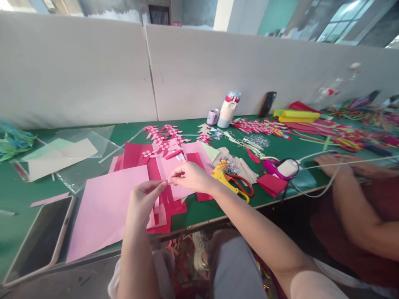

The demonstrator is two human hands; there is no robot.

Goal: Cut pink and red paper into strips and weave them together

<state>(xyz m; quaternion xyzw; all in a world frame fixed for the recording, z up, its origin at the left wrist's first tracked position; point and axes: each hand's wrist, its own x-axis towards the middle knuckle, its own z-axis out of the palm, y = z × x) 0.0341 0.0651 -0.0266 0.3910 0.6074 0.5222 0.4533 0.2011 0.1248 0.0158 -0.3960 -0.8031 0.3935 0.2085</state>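
Note:
My left hand (pixel 142 201) pinches a small red paper strip (pixel 163 181) between thumb and finger. My right hand (pixel 190 176) is closed in a pinch at the strip's other end; most of the strip is hidden by the fingers. Below and around the hands lie a large pink paper sheet (pixel 107 211), dark red paper sheets (pixel 137 154) and further pink pieces. Behind them, several woven pink-and-red paper pieces (pixel 163 145) rest on the papers and table. Yellow-handled scissors (pixel 226 180) and red-handled scissors (pixel 245 185) lie right of my right wrist.
A phone (pixel 40 236) lies at the left edge of the green table (pixel 190 218). Toward the wall stand a white bottle (pixel 228 111) and a can (pixel 213 117). On the right, a co-worker's hands (pixel 335 164) rest near a white cable and a purple item (pixel 274 169).

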